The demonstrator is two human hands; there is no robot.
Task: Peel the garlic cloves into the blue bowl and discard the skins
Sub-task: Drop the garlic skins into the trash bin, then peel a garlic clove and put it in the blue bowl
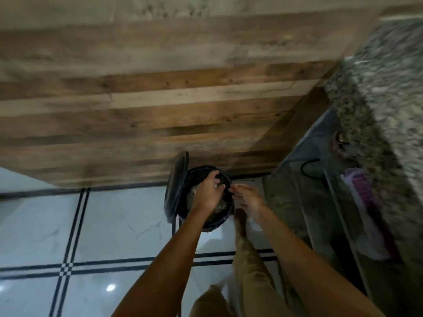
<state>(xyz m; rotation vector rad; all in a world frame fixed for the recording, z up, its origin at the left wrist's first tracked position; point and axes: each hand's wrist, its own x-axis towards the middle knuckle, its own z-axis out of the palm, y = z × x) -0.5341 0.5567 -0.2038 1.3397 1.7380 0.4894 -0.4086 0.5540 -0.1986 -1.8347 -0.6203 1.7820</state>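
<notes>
At the bottom of the frame both bare forearms ran up from beside a tan trouser leg [251, 271], reaching down over a glossy white tiled floor with black lines [103, 225]. Left of centre, the left hand [207, 193] hung palm-down over the mouth of a small round black bin with a dark liner [217, 224], fingers curled; blur hid whether it pinched anything. The right hand [248, 197], beside it at the bin's right rim, had loose, nearly straight fingers and held nothing. Pale scraps [220, 207] inside the bin were probably garlic skins: light, papery and clingy, best rubbed off low over the opening. The blue bowl was out of view. The bin's black lid [177, 186] stood raised on the left; behind rose a brown plank wall [160, 99], with a speckled granite counter [377, 88] at upper right
</notes>
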